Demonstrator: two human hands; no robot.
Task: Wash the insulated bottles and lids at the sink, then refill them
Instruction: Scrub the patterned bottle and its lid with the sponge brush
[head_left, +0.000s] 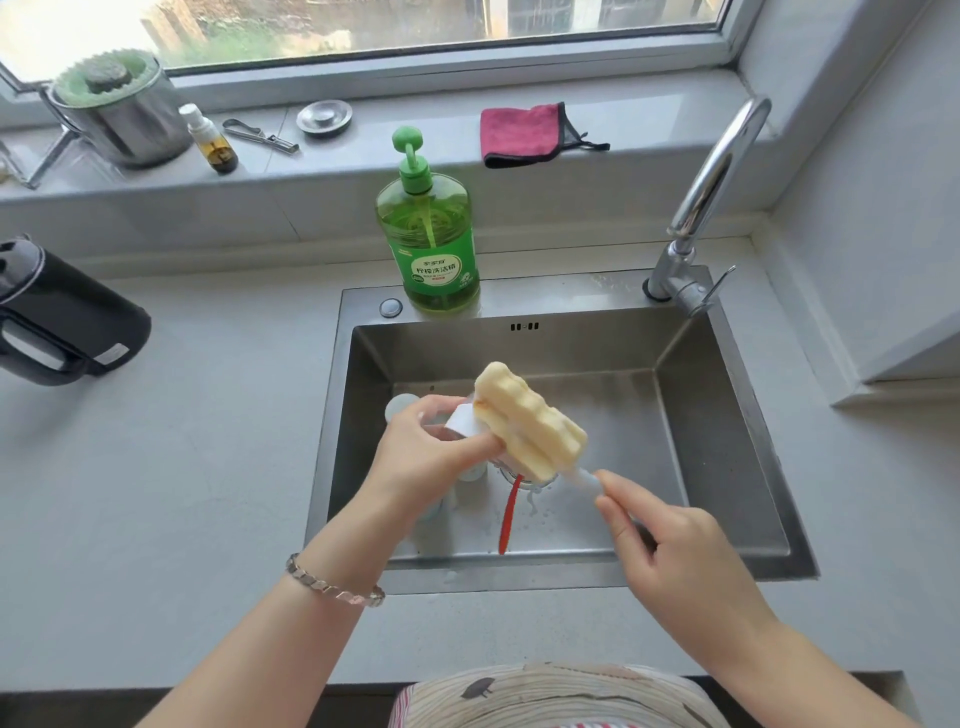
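Observation:
Over the steel sink (727, 395), my left hand (421, 457) grips a white lid (460, 423). A yellow sponge bottle brush (530, 421) lies against that lid, its head pointing up and left. My right hand (670, 545) pinches the brush's white handle (587, 480) at the lower right. Below my left hand, pale bottle parts (402, 405) stand in the basin, mostly hidden. A red strap (509, 514) hangs down onto the wet sink floor.
A green dish soap pump bottle (434, 244) stands on the sink's back rim. The chrome faucet (706, 208) rises at the back right. A black kettle (57, 317) sits on the left counter. On the windowsill lie a pink cloth (522, 135), a steel pot (119, 109) and small items.

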